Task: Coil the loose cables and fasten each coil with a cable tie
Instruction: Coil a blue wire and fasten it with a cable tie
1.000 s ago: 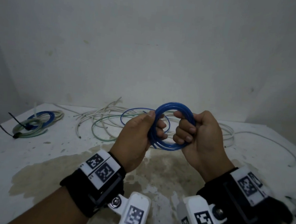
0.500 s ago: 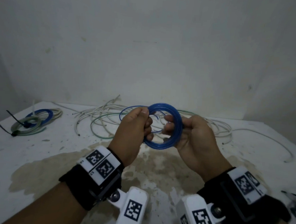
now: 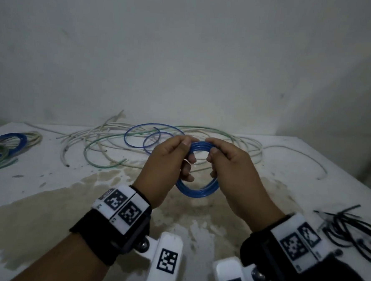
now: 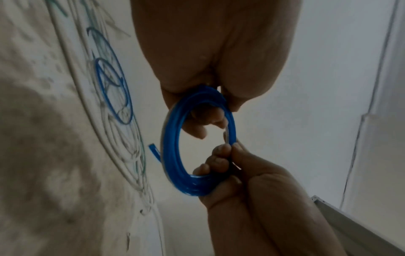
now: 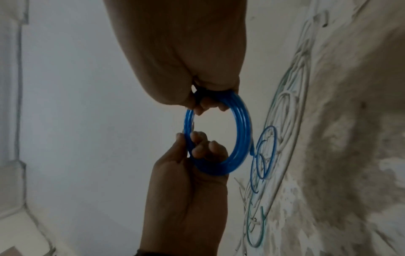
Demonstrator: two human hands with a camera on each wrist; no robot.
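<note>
A blue cable coil (image 3: 196, 191) of several turns hangs in the air above the stained white table (image 3: 46, 197). My left hand (image 3: 187, 153) grips its upper left side, thumb on top and fingers curled through the ring. On the upper right, my right hand (image 3: 211, 152) grips it the same way. The left wrist view shows the coil (image 4: 173, 155) between the left hand (image 4: 214, 110) above and the right hand (image 4: 230, 152) below. A thin pale strip (image 4: 228, 135) lies along its edge. In the right wrist view the coil (image 5: 243, 135) hangs from the right hand (image 5: 208, 100).
Loose white, green and blue cables (image 3: 119, 149) lie tangled along the table's back edge by the wall. Tied coils (image 3: 3, 148) sit at the far left. A heap of black cable ties (image 3: 348, 233) lies at the right, near the front.
Both hands have brought the blue coil lower and nearer. The right hand's grip moved from a fist round the coil's side to its top. The black ties have come into view.
</note>
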